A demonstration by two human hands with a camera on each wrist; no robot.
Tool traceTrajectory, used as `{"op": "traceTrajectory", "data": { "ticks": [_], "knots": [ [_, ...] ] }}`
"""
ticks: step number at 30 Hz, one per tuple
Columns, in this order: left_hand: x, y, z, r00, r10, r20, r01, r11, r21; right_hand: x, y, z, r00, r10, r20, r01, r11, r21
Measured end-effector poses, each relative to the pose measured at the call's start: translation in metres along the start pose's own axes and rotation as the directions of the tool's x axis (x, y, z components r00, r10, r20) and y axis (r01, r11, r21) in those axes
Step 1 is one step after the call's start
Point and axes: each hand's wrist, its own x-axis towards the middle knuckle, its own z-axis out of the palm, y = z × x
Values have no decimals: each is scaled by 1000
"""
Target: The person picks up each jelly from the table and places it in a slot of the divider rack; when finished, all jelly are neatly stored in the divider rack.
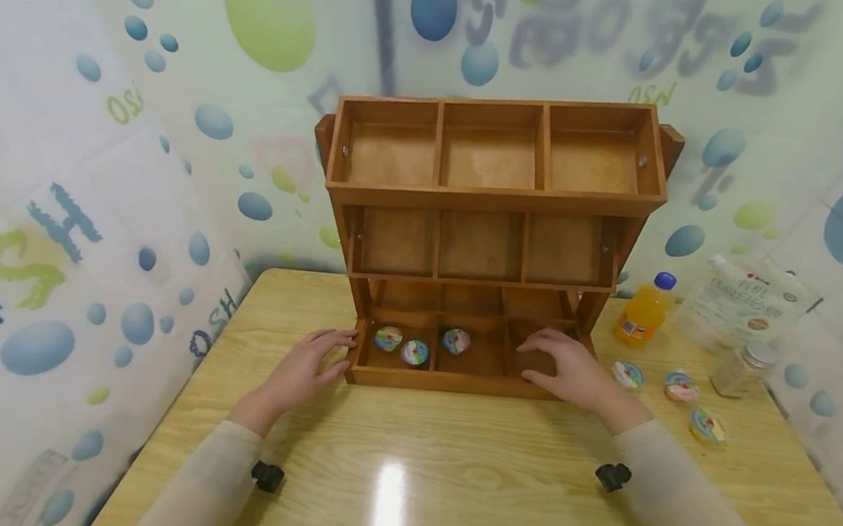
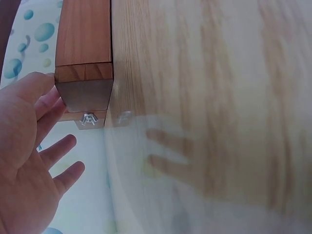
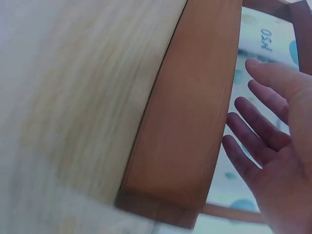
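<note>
A brown wooden three-tier shelf (image 1: 488,194) with three compartments per tier stands at the back of the table. My left hand (image 1: 309,367) is at the left end of its bottom tier, thumb and fingertips at the corner, other fingers spread. The right hand (image 1: 569,368) hovers over the bottom right compartment, its fingers loosely bent with nothing between them. Two small lidded cups, one green-rimmed cup (image 1: 388,339) and one white-rimmed cup (image 1: 415,352), lie in the bottom left compartment. A pink-rimmed cup (image 1: 456,341) sits in the bottom middle one.
Right of the shelf, three similar cups lie on the table (image 1: 464,467): a blue-lidded cup (image 1: 628,375), a pink cup (image 1: 681,386) and a yellow cup (image 1: 707,425). Behind them stand an orange drink bottle (image 1: 641,313), a white pouch (image 1: 745,300) and a glass jar (image 1: 743,370).
</note>
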Motion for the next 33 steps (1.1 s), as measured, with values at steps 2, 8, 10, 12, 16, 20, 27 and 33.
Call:
{"op": "traceTrajectory", "data": {
  "ticks": [2,8,10,12,16,20,27,33],
  "knots": [
    [0,1,1,1000,1,0,-1,1000,-3,-10,6,-2,1000,-2,-27,2,1000,4],
    [0,2,2,1000,-14,6,14,1000,-7,-34,17,-15,997,5,-75,-5,1000,-5],
    [0,1,2,1000,-10,4,10,1000,-5,-42,20,-21,996,-2,-90,1,1000,-9],
    [0,1,3,1000,-4,1,4,1000,0,-50,23,-27,995,-3,-103,2,1000,-12],
    [1,2,1,1000,-2,-1,2,1000,2,-68,28,-38,992,5,-128,-11,999,-45],
    [1,3,1,1000,-1,1,1,1000,-2,-84,36,-47,988,19,-152,-32,996,-83],
    [1,2,0,1000,-10,10,10,1000,6,-110,52,-62,980,29,-195,-52,992,-114],
    [0,0,1,1000,-14,8,14,1000,8,-130,62,-73,970,64,-235,-99,985,-143]
  ]
}}
